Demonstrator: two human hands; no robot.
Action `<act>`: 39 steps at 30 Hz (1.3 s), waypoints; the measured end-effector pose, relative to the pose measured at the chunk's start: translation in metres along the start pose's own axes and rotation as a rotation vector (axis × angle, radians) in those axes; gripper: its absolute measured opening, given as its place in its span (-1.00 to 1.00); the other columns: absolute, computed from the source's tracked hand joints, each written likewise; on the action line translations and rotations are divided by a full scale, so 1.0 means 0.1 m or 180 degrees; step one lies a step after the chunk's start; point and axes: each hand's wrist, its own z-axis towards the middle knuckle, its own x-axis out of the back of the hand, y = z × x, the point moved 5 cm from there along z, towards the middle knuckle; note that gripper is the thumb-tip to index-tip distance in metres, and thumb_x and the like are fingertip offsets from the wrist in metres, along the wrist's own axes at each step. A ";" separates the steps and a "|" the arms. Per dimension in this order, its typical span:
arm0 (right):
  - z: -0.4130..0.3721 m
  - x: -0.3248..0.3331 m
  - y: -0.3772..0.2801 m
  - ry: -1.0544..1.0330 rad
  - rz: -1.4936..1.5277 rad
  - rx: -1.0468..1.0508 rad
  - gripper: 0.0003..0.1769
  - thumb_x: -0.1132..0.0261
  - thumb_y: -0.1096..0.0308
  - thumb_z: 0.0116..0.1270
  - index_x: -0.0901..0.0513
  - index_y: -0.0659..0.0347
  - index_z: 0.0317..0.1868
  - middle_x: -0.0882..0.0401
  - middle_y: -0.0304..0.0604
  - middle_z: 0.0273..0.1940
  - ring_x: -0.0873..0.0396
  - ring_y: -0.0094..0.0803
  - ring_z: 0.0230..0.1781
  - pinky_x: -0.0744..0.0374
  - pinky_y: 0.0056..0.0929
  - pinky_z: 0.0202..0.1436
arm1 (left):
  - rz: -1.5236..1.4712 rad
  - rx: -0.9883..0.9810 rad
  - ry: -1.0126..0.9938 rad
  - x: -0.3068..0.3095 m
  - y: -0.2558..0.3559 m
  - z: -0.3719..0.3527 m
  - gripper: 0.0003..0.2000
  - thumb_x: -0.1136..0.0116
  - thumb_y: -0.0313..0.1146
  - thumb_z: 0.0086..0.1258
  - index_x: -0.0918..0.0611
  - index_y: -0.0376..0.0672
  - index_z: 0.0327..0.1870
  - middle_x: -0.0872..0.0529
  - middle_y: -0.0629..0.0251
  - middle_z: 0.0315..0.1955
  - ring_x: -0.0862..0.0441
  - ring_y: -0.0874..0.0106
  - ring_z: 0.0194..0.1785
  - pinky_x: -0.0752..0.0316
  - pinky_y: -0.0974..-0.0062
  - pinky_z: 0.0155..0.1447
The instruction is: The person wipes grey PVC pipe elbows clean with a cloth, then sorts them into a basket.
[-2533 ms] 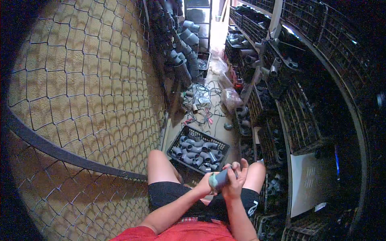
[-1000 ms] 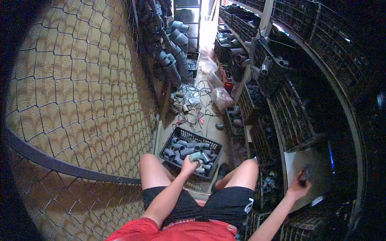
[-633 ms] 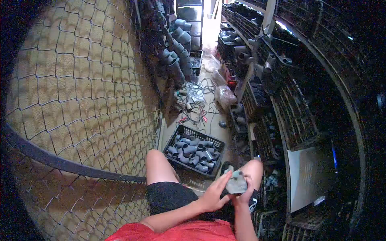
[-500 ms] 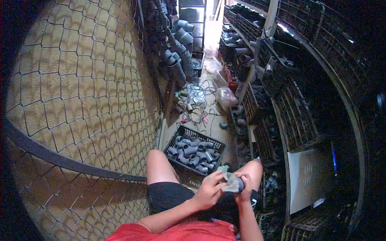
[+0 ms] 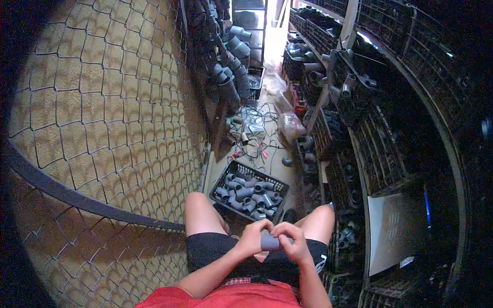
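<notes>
In front of my lap, a grey plastic pipe fitting (image 5: pixel 269 242) lies sideways between my hands. My left hand (image 5: pixel 251 237) wraps round its left end, fingers bent over the top. Curled fingers of my right hand (image 5: pixel 292 242) grip the right end, and the fingertips of both hands nearly meet above it. The pale cloth seen a moment earlier cannot be made out now. Just beyond my knees stands a black plastic crate (image 5: pixel 232 207) holding several grey pipe elbows (image 5: pixel 246 192).
A chain-link fence (image 5: pixel 110 123) runs along the left. Shelves with black crates (image 5: pixel 380 149) line the right side. Cables (image 5: pixel 257 146) and a plastic bag (image 5: pixel 291 126) lie on the floor ahead. Large grey fittings (image 5: pixel 239 47) are stacked at the back left.
Both hands have moved left and closer together with the fitting, which now lies sideways. The pale cloth that was over the fitting has gone from sight.
</notes>
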 end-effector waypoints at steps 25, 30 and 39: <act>-0.16 -0.21 0.50 0.1425 0.2458 -0.1260 -0.73 -0.04 0.15 0.49 -0.49 0.15 -0.01 -0.54 -0.15 -0.05 -0.60 -0.34 -0.25 -0.64 -0.39 -0.40 | 0.0215 -0.0950 0.0919 0.41 0.41 -0.06 -0.54 -0.56 -0.24 0.07 -0.60 -0.17 -0.05 -0.76 0.14 -0.18 -0.74 0.25 -0.05 -0.61 0.34 0.06; -0.10 -0.17 0.39 0.2065 0.3123 -0.1265 -0.61 0.02 0.19 0.56 -0.44 0.14 0.27 -0.51 -0.10 0.15 -0.55 -0.31 0.08 -0.61 -0.30 0.07 | -0.0459 -0.1650 0.1810 0.35 0.35 -0.22 -0.67 -0.48 -0.43 0.15 -0.58 -0.20 -0.12 -0.69 0.01 0.03 -0.65 0.10 0.14 -0.52 0.22 0.25; -0.16 -0.50 0.39 0.0363 0.2598 -0.1116 -0.23 -0.16 0.26 0.41 -0.05 0.21 0.54 -0.13 -0.07 0.46 -0.17 -0.28 0.45 -0.18 -0.31 0.49 | 0.0663 -0.1502 0.1756 0.25 0.48 -0.04 -0.59 -0.09 -0.44 0.26 -0.50 -0.26 0.17 -0.46 -0.06 0.22 -0.38 0.00 0.28 -0.25 0.13 0.36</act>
